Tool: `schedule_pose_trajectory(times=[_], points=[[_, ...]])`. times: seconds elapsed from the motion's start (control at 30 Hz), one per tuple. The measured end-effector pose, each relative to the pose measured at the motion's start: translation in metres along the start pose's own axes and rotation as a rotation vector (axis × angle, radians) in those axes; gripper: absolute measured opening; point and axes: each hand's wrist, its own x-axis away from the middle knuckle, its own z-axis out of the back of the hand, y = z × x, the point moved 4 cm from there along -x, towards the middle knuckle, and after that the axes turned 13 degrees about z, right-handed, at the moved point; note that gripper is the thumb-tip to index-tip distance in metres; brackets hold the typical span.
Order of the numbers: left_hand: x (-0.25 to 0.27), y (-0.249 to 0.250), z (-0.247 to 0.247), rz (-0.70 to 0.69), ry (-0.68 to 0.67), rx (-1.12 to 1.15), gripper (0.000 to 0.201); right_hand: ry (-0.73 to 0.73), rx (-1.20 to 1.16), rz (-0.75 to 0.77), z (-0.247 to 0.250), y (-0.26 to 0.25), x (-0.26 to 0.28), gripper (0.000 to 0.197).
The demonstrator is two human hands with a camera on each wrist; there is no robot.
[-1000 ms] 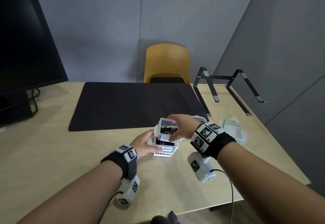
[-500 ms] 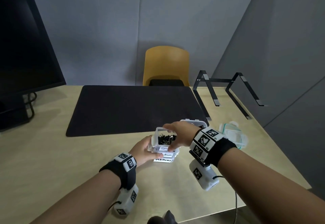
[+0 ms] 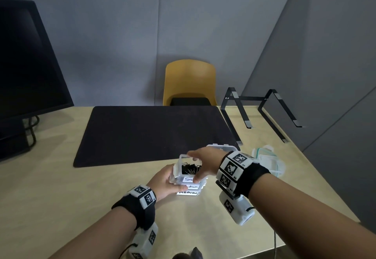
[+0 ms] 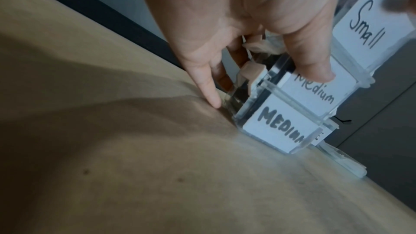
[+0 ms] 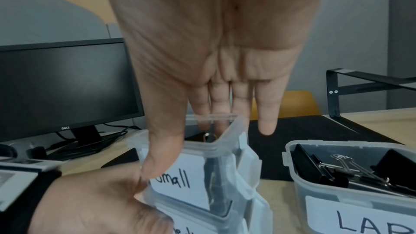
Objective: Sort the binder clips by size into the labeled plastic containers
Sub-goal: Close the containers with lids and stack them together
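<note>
Open desk (image 3: 50, 207) left of the container stack (image 3: 188, 187); bare black mat (image 3: 142, 132) behind. Hemmed in on the right by the "Large" container (image 5: 351, 189), lids (image 3: 268, 161) and laptop stand (image 3: 262, 112). Monitor (image 3: 26, 59) blocking far left.

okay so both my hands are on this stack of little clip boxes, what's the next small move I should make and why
Probably lift the Small container straight up off the stack. Your right hand grips it at the rim, thumb on the label, while your left hand holds the Medium container beneath steady. It is open with clips inside, so keep it level.
</note>
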Motion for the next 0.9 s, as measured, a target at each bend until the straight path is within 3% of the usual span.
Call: schedule_pose_trajectory(times=[0.13,0.37,0.6,0.9], points=[[0.005,0.009,0.010,-0.027,0.104,-0.158,0.036,0.027,-0.021,-0.008,-0.002,0.002,0.001,0.066],[0.022,0.012,0.014,-0.021,0.126,-0.016,0.049,0.034,-0.083,-0.020,-0.005,0.006,0.003,0.073],[0.028,0.019,0.021,0.007,0.117,0.167,0.037,0.044,-0.117,-0.018,-0.005,0.007,0.003,0.076],[0.027,0.028,0.029,-0.013,0.180,0.175,0.035,0.055,-0.128,0.001,-0.007,0.010,0.002,0.071]])
